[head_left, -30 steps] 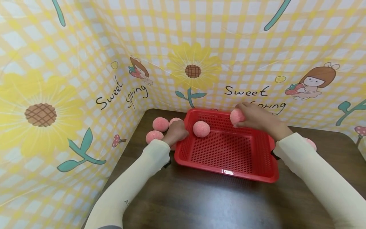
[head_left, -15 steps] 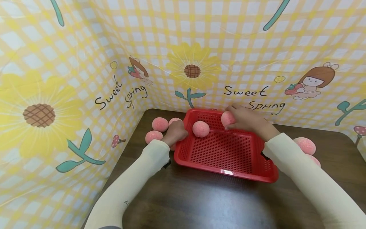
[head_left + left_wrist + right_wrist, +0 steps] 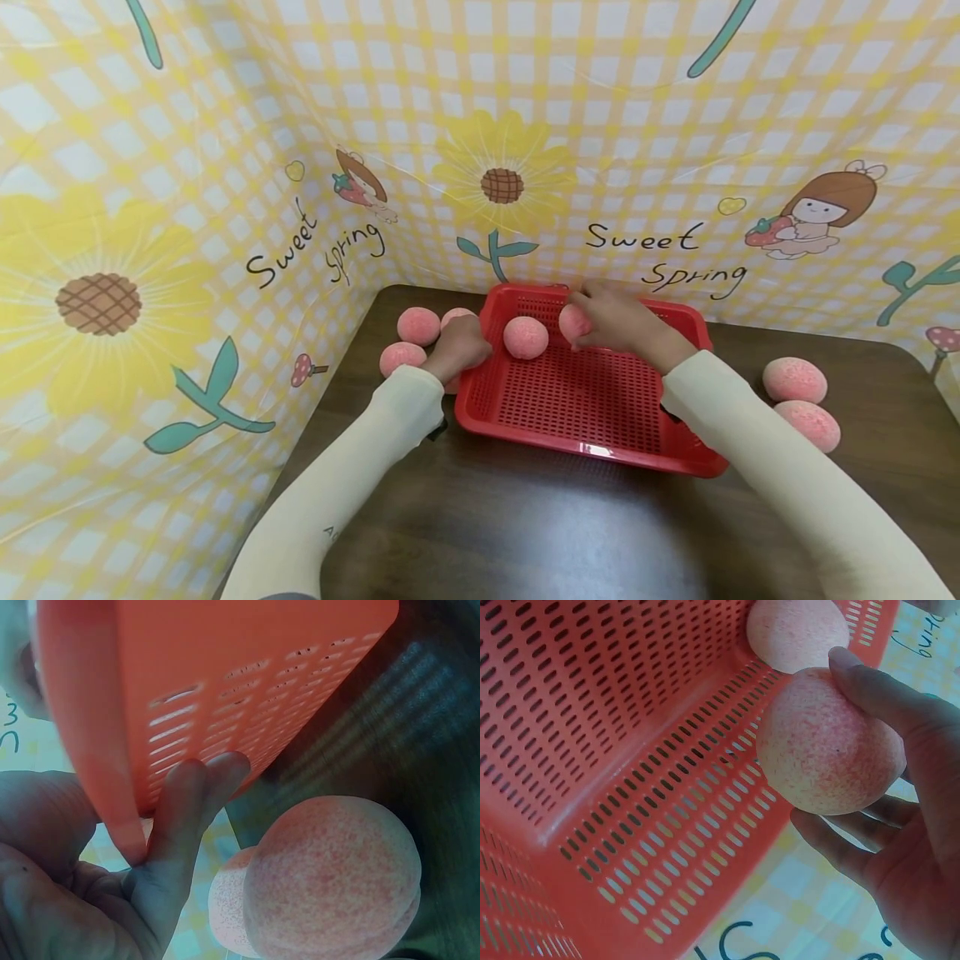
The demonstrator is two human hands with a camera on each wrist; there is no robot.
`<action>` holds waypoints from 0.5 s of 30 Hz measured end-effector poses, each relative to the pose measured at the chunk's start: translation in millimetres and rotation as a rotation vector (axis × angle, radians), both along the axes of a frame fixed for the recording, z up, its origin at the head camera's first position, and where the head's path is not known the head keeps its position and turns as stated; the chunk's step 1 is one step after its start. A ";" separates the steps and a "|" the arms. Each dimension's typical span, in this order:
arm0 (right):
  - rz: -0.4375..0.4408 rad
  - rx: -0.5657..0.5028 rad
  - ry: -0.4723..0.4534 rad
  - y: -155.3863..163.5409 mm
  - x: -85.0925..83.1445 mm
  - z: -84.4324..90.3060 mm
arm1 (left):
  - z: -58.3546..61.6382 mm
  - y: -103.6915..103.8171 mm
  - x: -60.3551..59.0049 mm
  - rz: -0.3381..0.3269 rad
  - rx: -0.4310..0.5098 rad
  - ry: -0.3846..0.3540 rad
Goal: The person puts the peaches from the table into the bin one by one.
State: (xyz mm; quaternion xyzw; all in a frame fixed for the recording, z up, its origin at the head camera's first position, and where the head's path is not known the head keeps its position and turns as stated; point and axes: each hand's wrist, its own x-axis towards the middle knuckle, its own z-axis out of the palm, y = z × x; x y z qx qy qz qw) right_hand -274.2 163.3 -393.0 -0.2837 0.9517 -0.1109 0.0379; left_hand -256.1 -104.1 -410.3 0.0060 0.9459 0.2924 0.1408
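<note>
A red plastic basket [image 3: 592, 451] with slotted walls stands on the table. My left hand [image 3: 461, 345] grips its left rim; in the left wrist view the thumb lies on one side of the rim [image 3: 90, 750] and the fingers [image 3: 180, 825] on the other. My right hand [image 3: 618, 319] holds a pink peach [image 3: 573, 323] over the back part of the basket. The right wrist view shows thumb and fingers curled round that peach [image 3: 829, 742]. Another peach [image 3: 526, 337] sits in the basket's back left corner, just left of the held one.
Left of the basket, several peaches [image 3: 418, 327] lie on the dark wooden table [image 3: 480, 533], partly covered by the left hand. Two more peaches [image 3: 795, 381] lie to the right, beside the right sleeve [image 3: 738, 417]. A yellow checked cloth [image 3: 637, 167] hangs behind and at the left.
My right hand has carried its peach leftward over the basket, nearer the peach inside. The two peaches on the right have come out from behind the sleeve. My left hand keeps its place.
</note>
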 end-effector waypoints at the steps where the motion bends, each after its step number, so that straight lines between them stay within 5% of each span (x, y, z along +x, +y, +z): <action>1: -0.006 0.003 -0.009 -1.2 -0.3 -1.3 | 0.0 0.0 -0.1 0.001 0.000 -0.003; 15: -0.047 0.051 -0.039 -21.9 -5.4 -23.7 | -0.1 -0.9 -0.3 0.039 0.041 -0.038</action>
